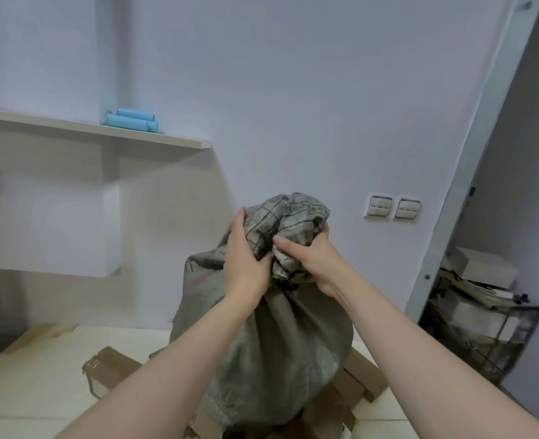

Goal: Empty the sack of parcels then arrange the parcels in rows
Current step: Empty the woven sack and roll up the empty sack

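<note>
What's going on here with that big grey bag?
A person holds a grey sack upright by its bunched upper end, with the left hand and right hand both gripping the cloth. Brown cardboard parcels lie on the pale surface around its base, in a loose heap, not rows. The sack looks bulky, so more may be inside, but that cannot be seen.

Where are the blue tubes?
In the head view, the blue tubes lie on the wooden shelf at the upper left, above and left of the grey sack.
</note>
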`<state>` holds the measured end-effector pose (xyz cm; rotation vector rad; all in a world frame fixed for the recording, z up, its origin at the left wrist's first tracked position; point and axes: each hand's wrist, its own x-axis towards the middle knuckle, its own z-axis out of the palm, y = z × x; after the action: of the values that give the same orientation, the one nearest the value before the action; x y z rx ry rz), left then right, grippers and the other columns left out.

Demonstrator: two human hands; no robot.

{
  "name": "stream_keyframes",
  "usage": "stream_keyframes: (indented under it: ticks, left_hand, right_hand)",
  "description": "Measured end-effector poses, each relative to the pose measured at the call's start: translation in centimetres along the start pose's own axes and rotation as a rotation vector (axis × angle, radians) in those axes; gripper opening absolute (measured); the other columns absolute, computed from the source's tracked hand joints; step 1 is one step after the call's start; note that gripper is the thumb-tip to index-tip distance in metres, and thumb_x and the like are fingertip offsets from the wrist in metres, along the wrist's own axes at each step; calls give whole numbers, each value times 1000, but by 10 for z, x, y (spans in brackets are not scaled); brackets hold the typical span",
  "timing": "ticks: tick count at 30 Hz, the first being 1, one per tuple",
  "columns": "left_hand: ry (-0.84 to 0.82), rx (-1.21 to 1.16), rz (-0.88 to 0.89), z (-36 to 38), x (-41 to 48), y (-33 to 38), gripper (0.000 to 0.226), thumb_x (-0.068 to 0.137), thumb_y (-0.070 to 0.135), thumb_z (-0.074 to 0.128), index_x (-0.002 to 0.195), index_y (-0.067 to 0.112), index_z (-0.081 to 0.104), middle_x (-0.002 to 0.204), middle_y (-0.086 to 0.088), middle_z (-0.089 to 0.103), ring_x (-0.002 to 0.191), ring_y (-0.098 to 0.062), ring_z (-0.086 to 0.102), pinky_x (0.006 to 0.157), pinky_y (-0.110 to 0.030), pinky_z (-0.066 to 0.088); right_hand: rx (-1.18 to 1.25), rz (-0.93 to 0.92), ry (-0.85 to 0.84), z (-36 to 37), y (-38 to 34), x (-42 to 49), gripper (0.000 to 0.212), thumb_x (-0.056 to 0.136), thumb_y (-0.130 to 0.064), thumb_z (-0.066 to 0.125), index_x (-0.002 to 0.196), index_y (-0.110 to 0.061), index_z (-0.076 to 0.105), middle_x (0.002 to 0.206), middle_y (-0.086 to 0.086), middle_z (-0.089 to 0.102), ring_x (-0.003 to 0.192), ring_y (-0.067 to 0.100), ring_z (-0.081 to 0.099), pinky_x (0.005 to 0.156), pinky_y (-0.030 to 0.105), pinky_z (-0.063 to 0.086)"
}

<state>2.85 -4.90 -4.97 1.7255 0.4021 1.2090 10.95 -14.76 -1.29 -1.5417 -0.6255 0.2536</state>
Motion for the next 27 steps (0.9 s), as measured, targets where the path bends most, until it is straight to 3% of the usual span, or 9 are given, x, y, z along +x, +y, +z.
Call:
stream_keyframes:
  ticks: [3,6,10,15,17,19,23,25,27]
  left_hand:
    - [-9,6,75,2,3,15,92,80,18,75,153,32,20,150,4,41,136,-13,39,109,-21,28]
    - [-194,-6,50,-5,7,21,113,69,52,81,155,35,9,152,13,37,138,-7,37,114,-29,29]
    - [-249,91,-94,-25,24,33,129,45,94,57,152,47,2,148,-3,33,139,-26,32,116,-50,27]
    - [-340,496,-73,-48,43,39,139,40,86,60,147,49,-22,163,-4,-15,149,-30,-12,116,-62,-8]
    - [-528,450,-99,-44,38,33,144,46,79,72,141,49,-32,164,-6,-8,151,-29,-6,116,-60,-11]
    - [-652,164,-131,-35,28,24,152,45,63,88,135,55,-35,162,-3,20,147,-21,23,120,-54,7]
    - [-527,-42,-77,-25,15,10,136,60,17,93,154,37,-5,142,8,49,129,-8,48,111,-29,36]
    - [-347,-8,-15,-25,13,5,106,62,18,91,147,37,29,125,12,60,120,-10,56,100,-26,45]
    - [-205,60,19,-26,13,0,82,65,25,89,133,41,46,112,12,68,110,-15,64,92,-32,52]
  right_hand:
    - [119,-134,175,-3,-8,5,58,76,3,76,125,-14,49,114,11,67,94,18,67,84,35,57]
    - [82,-231,288,-15,-12,14,48,74,3,76,111,-22,57,104,4,71,95,19,69,88,39,56]
    - [30,-270,253,-31,-6,12,44,72,-1,81,100,-26,59,99,-2,71,93,13,69,90,37,55]
    - [34,-325,79,-39,-6,2,42,74,5,77,100,-24,60,101,0,71,94,14,69,85,32,56]
    - [46,-332,68,-34,-4,0,41,74,6,77,99,-23,61,99,0,72,92,14,70,81,31,58]
    - [93,-329,91,-26,-1,0,40,73,9,75,102,-15,63,96,1,73,87,11,71,74,27,58]
    - [184,-319,137,-12,9,-4,44,74,17,69,110,-6,60,101,7,72,92,17,69,75,28,58]
    - [177,-324,116,-9,9,-8,46,73,19,68,107,-11,61,99,2,71,90,12,69,73,23,58]
    - [79,-288,-13,-13,4,-10,53,66,13,74,113,-9,61,100,4,72,92,14,69,68,22,56]
